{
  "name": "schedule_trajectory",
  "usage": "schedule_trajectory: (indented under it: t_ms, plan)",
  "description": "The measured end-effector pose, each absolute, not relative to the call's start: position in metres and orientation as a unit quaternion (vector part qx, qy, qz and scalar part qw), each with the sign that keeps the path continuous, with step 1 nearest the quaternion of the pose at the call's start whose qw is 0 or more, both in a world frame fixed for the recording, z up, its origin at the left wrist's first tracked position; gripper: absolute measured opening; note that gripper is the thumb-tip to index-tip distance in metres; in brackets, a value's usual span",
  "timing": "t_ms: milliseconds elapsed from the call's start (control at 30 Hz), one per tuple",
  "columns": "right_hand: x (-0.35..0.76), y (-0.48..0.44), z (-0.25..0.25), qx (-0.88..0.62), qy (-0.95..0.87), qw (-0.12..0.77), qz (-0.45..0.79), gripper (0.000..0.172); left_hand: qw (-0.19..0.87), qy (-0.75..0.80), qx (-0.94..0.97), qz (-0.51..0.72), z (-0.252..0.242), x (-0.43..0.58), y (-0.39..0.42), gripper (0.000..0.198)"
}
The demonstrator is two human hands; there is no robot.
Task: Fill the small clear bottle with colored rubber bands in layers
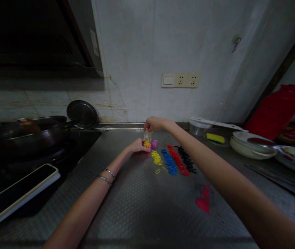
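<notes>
My left hand (pixel 137 145) rests on the metal counter (pixel 142 200) and pinches the bottom of a small clear bag (pixel 147 139) with yellow and pink rubber bands inside. My right hand (pixel 153 123) is closed on the top of the same bag, holding it upright. Just right of the bag lies a small pink pile (pixel 154 143). Rows of small rubber bands lie beyond it: yellow (pixel 157 158), blue (pixel 169 162), red (pixel 178 160) and black (pixel 186 159). One loose yellow band (pixel 157 171) lies apart.
A dark wok (pixel 30 133) and a round lid (pixel 82 114) stand on the stove at left, with a phone (pixel 17 193) near the edge. Stacked plates (pixel 251 143), a yellow sponge (pixel 215 138), a clear tub (pixel 198 127) and a red jug (pixel 279 109) stand at right. A red mark (pixel 203 199) is on the counter.
</notes>
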State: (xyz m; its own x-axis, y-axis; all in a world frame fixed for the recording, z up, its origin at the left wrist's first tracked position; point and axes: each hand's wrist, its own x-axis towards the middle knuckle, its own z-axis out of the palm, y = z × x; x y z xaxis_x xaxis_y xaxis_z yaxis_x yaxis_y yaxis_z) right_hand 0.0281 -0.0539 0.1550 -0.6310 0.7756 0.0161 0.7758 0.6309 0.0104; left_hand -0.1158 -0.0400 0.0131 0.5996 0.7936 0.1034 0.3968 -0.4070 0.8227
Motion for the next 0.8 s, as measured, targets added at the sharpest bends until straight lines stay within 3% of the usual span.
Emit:
schedule_trajectory:
  t_ms: [367,600,800]
  plan:
    - [0.068,-0.071,0.138,-0.439,-0.881,0.169,0.039,0.026,0.399,0.37,0.801,0.25,0.011,-0.117,-0.039,0.039]
    - [0.089,-0.077,0.097,-0.468,-0.85,0.238,0.046,0.026,0.394,0.368,0.809,0.234,0.012,-0.117,-0.038,0.041]
    - [0.081,-0.082,0.094,-0.439,-0.849,0.291,0.046,0.026,0.392,0.36,0.815,0.23,0.013,-0.116,-0.038,0.039]
